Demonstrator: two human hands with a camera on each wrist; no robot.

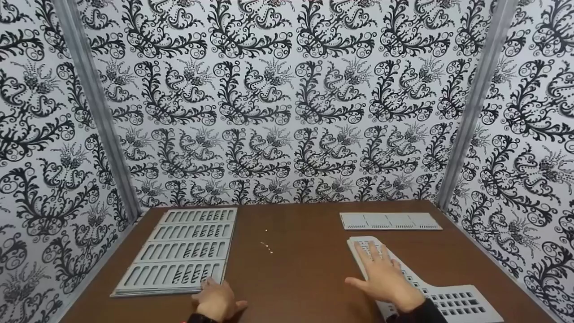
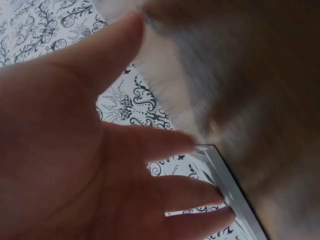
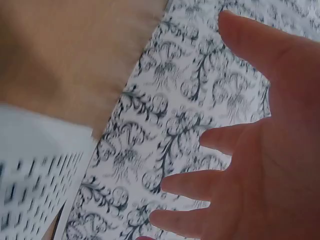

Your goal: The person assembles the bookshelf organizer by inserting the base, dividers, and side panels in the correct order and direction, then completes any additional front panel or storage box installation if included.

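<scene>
A stack of pale panels with rows of rounded slots (image 1: 139, 264) lies on the left of the table. At its front right corner is my left hand (image 1: 215, 299), fingers extended. In the left wrist view its fingertips meet the panel edge (image 2: 231, 182); whether they press on it cannot be told. On the right side lies a pale angled panel with many small square holes (image 1: 466, 291), seemingly stacked on another. Over its long arm my right hand (image 1: 385, 279) is spread, holding nothing; contact is unclear. The right wrist view shows the holed panel (image 3: 40, 135) beside the spread fingers.
A flat pale rectangular panel (image 1: 390, 220) with small slits along its front edge lies at the back right. Small light specks (image 1: 267, 246) dot the brown table (image 1: 291, 278) between the stacks. Black-and-white patterned walls (image 1: 287, 112) enclose the table.
</scene>
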